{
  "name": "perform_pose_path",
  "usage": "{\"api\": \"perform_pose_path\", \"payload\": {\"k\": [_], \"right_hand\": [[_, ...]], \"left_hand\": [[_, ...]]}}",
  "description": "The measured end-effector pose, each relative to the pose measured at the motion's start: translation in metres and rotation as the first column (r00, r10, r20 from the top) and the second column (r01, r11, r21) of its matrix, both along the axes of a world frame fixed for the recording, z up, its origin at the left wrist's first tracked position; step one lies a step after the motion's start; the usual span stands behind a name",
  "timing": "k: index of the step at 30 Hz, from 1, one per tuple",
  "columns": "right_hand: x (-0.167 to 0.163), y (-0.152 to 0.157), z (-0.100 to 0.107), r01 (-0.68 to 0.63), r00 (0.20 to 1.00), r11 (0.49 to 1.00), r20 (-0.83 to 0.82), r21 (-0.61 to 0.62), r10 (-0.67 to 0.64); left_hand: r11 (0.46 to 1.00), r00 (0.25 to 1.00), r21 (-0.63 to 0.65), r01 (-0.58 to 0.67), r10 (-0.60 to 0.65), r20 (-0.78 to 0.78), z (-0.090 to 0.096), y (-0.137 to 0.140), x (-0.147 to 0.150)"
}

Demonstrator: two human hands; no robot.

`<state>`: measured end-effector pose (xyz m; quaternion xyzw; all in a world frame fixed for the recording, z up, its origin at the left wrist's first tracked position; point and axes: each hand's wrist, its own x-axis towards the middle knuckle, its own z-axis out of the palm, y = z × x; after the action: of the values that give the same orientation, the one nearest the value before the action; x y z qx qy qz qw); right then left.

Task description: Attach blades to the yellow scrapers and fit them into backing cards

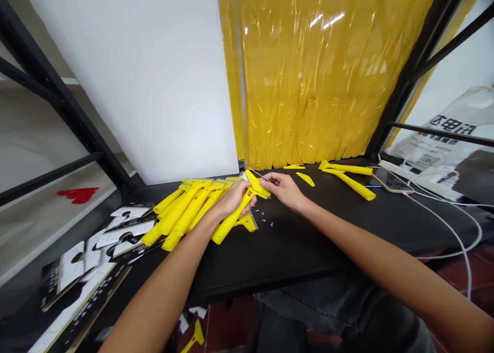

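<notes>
Left hand (233,197) had a yellow scraper (230,221) gripped around the neck, just above the dark tabletop (312,245), right beside the scraper pile (181,211). Right hand (284,189) had a thin rod (258,175) pinched between thumb and fingers, lying across the scraper's head; rod tip was too small to make out. Main risk: rod skidding off the head into the left fingers, if the neck grip let the scraper twist under side load. Second: loose screws (263,214) lay near the hands, so a low wrist or a swinging handle could sweep them away. Third: another scraper (246,221) sat just below the left hand, pale edge outward; if that edge was sharp, dropping the hand onto it could nick a finger. Pile was close to the left forearm too, so an elbow shift might topple it. Orientation: handle's long axis ran diagonally, butt down-left toward the wearer, head up-right and away. Head sat crosswise to that axis, one end up-left, the other down-right by the right fingertips.
</notes>
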<state>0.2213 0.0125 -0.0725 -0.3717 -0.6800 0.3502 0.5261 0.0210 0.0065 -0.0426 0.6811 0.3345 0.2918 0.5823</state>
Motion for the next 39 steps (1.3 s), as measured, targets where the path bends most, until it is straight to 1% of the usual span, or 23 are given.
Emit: {"api": "perform_pose_path", "payload": {"k": [3,7,9,11,13,16,18,20,23,26,31,33,36,39], "right_hand": [[0.001,0.001,-0.001,0.000,1.000,1.000,-0.028,-0.015,-0.001],[-0.001,-0.003,0.004,-0.007,1.000,0.999,-0.020,-0.051,0.006],[-0.002,-0.006,0.007,-0.019,0.999,0.997,-0.031,-0.078,0.016],[-0.003,-0.008,0.010,-0.030,0.995,0.994,-0.095,-0.108,0.020],[-0.004,-0.010,0.012,-0.046,0.982,0.985,-0.188,-0.163,0.015],[0.000,-0.012,0.017,-0.122,0.948,0.954,-0.316,-0.275,0.030],[0.005,-0.012,0.022,-0.180,0.925,0.936,-0.376,-0.303,0.057],[0.010,-0.012,0.026,-0.201,0.913,0.931,-0.403,-0.303,0.066],[0.013,-0.011,0.030,-0.170,0.919,0.934,-0.393,-0.314,0.035],[0.011,-0.012,0.030,-0.125,0.944,0.936,-0.329,-0.328,0.011],[0.006,-0.012,0.026,-0.101,0.988,0.959,-0.136,-0.265,0.067],[0.006,-0.011,0.024,-0.099,0.993,0.961,-0.093,-0.257,0.077],[0.007,-0.010,0.023,-0.099,0.993,0.962,-0.095,-0.254,0.077],[0.007,-0.010,0.023,-0.130,0.988,0.958,-0.113,-0.255,0.104]], "left_hand": [[0.998,0.999,0.026,-0.052,0.052,-0.004,-0.005,0.004,0.001],[0.998,0.998,0.043,-0.055,0.055,0.001,-0.008,0.005,0.001],[0.996,0.997,0.047,-0.078,0.078,-0.008,-0.007,0.004,0.002],[0.990,0.991,0.053,-0.127,0.129,-0.026,-0.006,0.002,0.004],[0.985,0.986,0.063,-0.162,0.164,-0.038,-0.006,0.001,0.005],[0.984,0.986,0.080,-0.158,0.162,-0.046,-0.005,-0.001,0.005],[0.984,0.986,0.092,-0.154,0.159,-0.048,-0.004,-0.002,0.005],[0.981,0.984,0.094,-0.168,0.173,-0.050,-0.002,-0.004,0.006],[0.978,0.979,0.076,-0.193,0.197,-0.050,0.001,-0.006,0.007],[0.977,0.978,0.066,-0.201,0.204,-0.049,0.003,-0.007,0.007],[0.971,0.973,0.077,-0.226,0.229,-0.034,0.003,-0.007,0.007],[0.970,0.972,0.082,-0.229,0.233,-0.035,0.003,-0.007,0.007],[0.969,0.972,0.100,-0.227,0.231,-0.031,0.003,-0.007,0.007],[0.971,0.976,0.107,-0.212,0.216,-0.024,0.002,-0.007,0.007]]}}
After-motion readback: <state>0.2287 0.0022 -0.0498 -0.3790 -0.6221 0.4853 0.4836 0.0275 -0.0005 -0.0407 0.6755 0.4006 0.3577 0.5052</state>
